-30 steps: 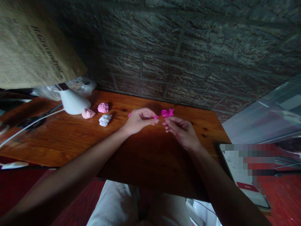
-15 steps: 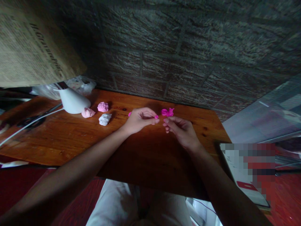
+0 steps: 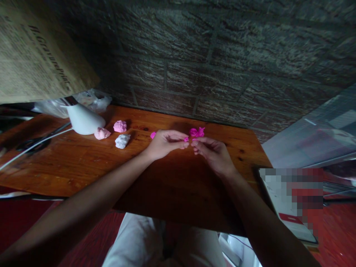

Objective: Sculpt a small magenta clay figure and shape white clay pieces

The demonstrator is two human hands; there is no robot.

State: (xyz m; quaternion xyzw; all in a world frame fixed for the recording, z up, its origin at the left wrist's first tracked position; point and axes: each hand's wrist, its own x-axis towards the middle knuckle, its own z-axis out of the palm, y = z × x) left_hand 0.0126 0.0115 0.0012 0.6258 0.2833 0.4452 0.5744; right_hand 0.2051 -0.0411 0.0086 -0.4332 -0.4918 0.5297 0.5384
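Observation:
Between the thumb and fingertips of my left hand (image 3: 167, 144) is a small magenta piece of modelling clay (image 3: 186, 139). My right hand (image 3: 213, 151) is pinched close beside it, with a sliver of magenta clay (image 3: 194, 139) showing at its fingertips. Just behind my hands lie magenta clay shapes (image 3: 197, 131), one of them coiled. Another magenta lump (image 3: 153, 135) is partly hidden by my left hand. Farther left on the table sit a pink clay lump (image 3: 120, 126), a paler pink one (image 3: 102, 133) and a white one (image 3: 122, 141).
A white lamp base (image 3: 85, 119) with a cable stands on the wooden table (image 3: 83, 167), its paper-like shade (image 3: 41, 55) overhanging at left. Dark-handled scissors (image 3: 33, 144) lie beside it. Behind is a plastic bag (image 3: 96, 101); a brick wall (image 3: 189, 55) borders the back edge.
My right hand has come slightly nearer to my left, and magenta clay now shows at its fingertips. The whole view has shifted slightly.

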